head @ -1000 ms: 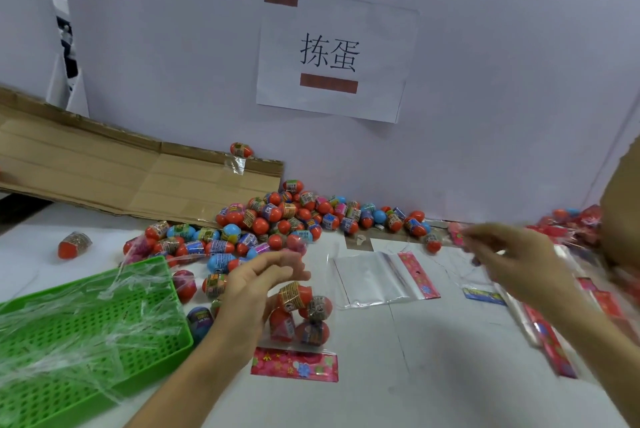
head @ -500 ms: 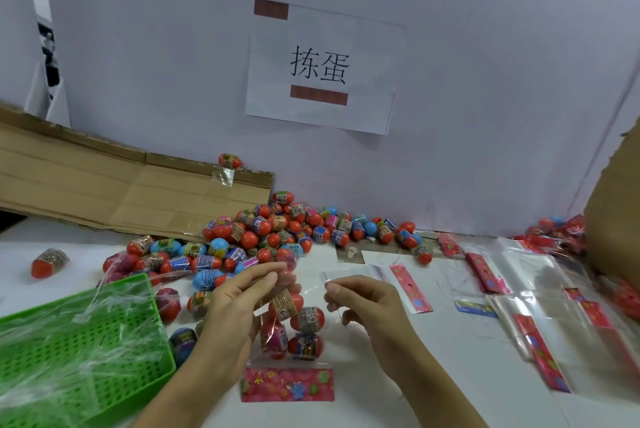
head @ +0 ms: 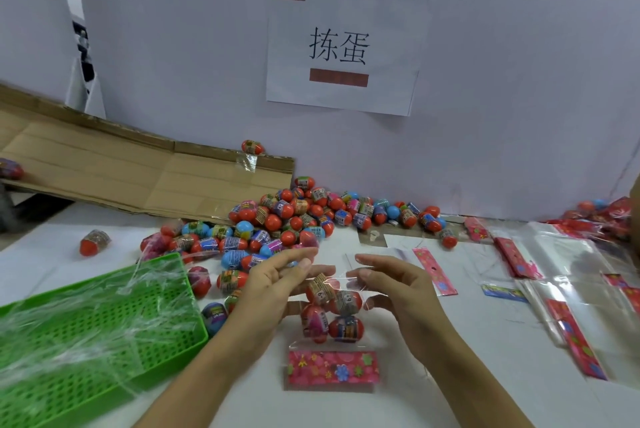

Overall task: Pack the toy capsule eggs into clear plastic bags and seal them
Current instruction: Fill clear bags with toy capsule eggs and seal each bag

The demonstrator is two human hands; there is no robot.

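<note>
Both hands, left [head: 273, 285] and right [head: 391, 283], pinched the open mouth of the clear bag [head: 332, 320], holding four capsule eggs [head: 341, 303] just beside the green basket [head: 104, 327]. Sealing well probably meant keeping the flap flat and even.

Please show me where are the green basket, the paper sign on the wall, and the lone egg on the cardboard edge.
green basket [head: 104, 330], head view, perforated floor.
paper sign [head: 343, 88], head view, white lower part.
lone egg [head: 252, 147], head view, its middle.
</note>
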